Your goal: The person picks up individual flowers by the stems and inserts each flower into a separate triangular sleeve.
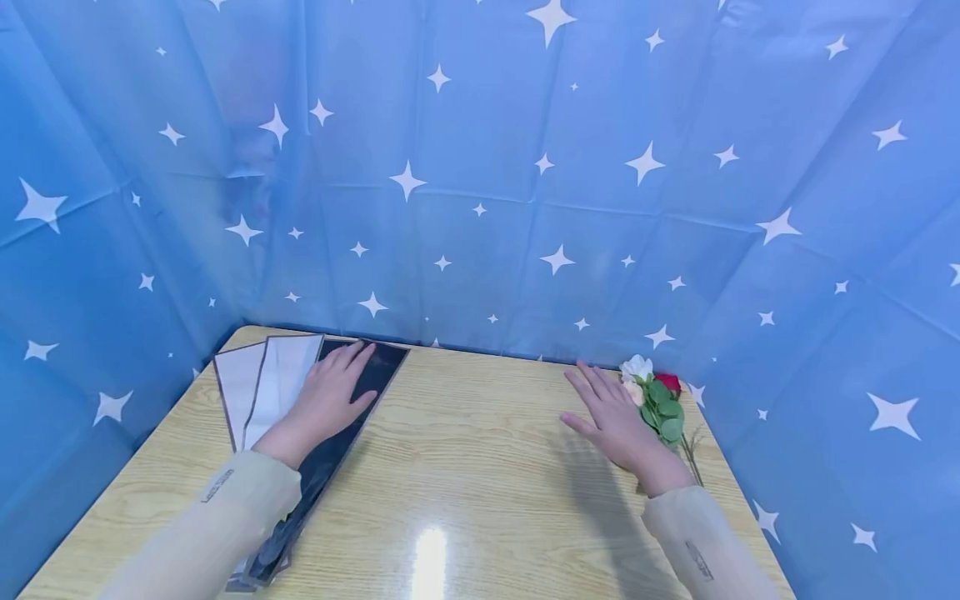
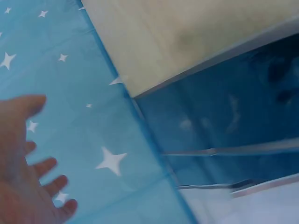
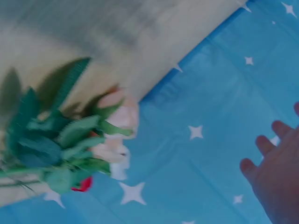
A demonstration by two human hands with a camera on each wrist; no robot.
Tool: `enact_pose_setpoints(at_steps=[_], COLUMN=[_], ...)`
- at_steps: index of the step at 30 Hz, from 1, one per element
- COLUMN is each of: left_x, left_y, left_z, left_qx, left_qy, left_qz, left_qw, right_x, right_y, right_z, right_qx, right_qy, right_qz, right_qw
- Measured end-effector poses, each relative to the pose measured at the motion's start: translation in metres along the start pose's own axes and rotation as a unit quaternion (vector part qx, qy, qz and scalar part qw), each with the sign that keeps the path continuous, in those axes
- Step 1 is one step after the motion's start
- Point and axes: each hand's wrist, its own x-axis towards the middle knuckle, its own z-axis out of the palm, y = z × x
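Note:
My left hand (image 1: 326,404) reaches over a fan of flat wrapping sheets at the table's left, fingers extended. Uppermost is a dark sheet (image 1: 318,479) with a thin border; two whitish sheets (image 1: 288,379) with dark edges fan out to its left. In the left wrist view the fingers (image 2: 56,185) are spread and hold nothing. At the right, my right hand (image 1: 618,421) hovers above the table, casting a shadow. Just beyond it lies a bunch of flowers: a red rose (image 1: 669,382), a white bloom (image 1: 636,367), a pale pink one and green leaves (image 1: 663,408), partly hidden by the hand.
Everything lies on a light wood-grain table (image 1: 465,433), with a bright glare spot near its front. Blue curtain (image 1: 480,167) with white stars hangs close behind the table and along both sides.

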Motion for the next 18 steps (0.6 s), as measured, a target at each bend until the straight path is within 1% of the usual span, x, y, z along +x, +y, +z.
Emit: enact_pose_setpoints(at_steps=[2, 4, 6, 8, 10, 12, 14, 16, 18], left_x=[-0.007, -0.014, -0.020, -0.025, -0.030, -0.034, -0.038, -0.042, -0.045], left_y=[-0.005, -0.010, -0.014, -0.018, -0.021, -0.023, -0.024, -0.024, -0.024], left_z=[0.005, 0.011, 0.016, 0.019, 0.022, 0.026, 0.030, 0.034, 0.039], left_qx=[-0.014, -0.034, -0.056, -0.070, -0.080, -0.084, -0.083, -0.083, -0.080], left_qy=[0.005, -0.002, -0.015, -0.033, -0.053, -0.074, -0.089, -0.100, -0.103], left_qz=[-0.039, -0.085, -0.134, -0.178, -0.210, -0.227, -0.237, -0.243, -0.247], left_qw=[0.9991, 0.9958, 0.9893, 0.9810, 0.9729, 0.9673, 0.9639, 0.9614, 0.9603], right_x=[-0.005, -0.011, -0.017, -0.023, -0.028, -0.033, -0.038, -0.043, -0.048], right_y=[0.004, 0.009, 0.014, 0.018, 0.022, 0.025, 0.029, 0.033, 0.037], right_z=[0.004, 0.009, 0.012, 0.015, 0.017, 0.018, 0.019, 0.019, 0.020], right_qx=[0.011, 0.021, 0.031, 0.044, 0.057, 0.069, 0.073, 0.073, 0.068], right_qy=[0.000, -0.001, -0.004, -0.003, -0.001, 0.000, 0.000, -0.002, -0.005], right_qz=[0.012, 0.024, 0.037, 0.049, 0.061, 0.074, 0.090, 0.111, 0.131], right_qw=[1.000, 1.000, 0.999, 0.998, 0.997, 0.995, 0.993, 0.991, 0.989])
